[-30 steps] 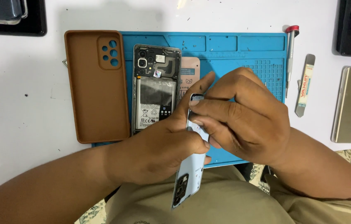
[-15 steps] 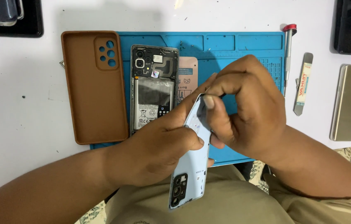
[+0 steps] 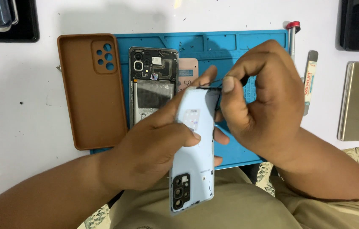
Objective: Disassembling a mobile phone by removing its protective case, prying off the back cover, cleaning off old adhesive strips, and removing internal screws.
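The white table (image 3: 22, 123) carries a blue work mat (image 3: 230, 46), which fills the middle of the view. At about 9 o'clock from the centre a brown phone case (image 3: 88, 101) lies on the mat's left edge, its long axis from 12 to 6 o'clock, camera holes at the 12 o'clock end. Just beside it, an opened phone (image 3: 152, 80) with its inner parts visible lies parallel. At 3 o'clock a gold phone (image 3: 357, 101) rests on the table, well apart from the mat. The left hand (image 3: 154, 152) is closed around a pale blue phone back cover (image 3: 194, 165), held above the mat near the centre; its long axis runs almost from 12 to 6 o'clock, the camera cutouts pointing to 6 o'clock, toward the person. The right hand (image 3: 264, 110) pinches the cover's upper edge, fingers narrow. A slim white pry tool (image 3: 310, 80) lies at 2 o'clock.
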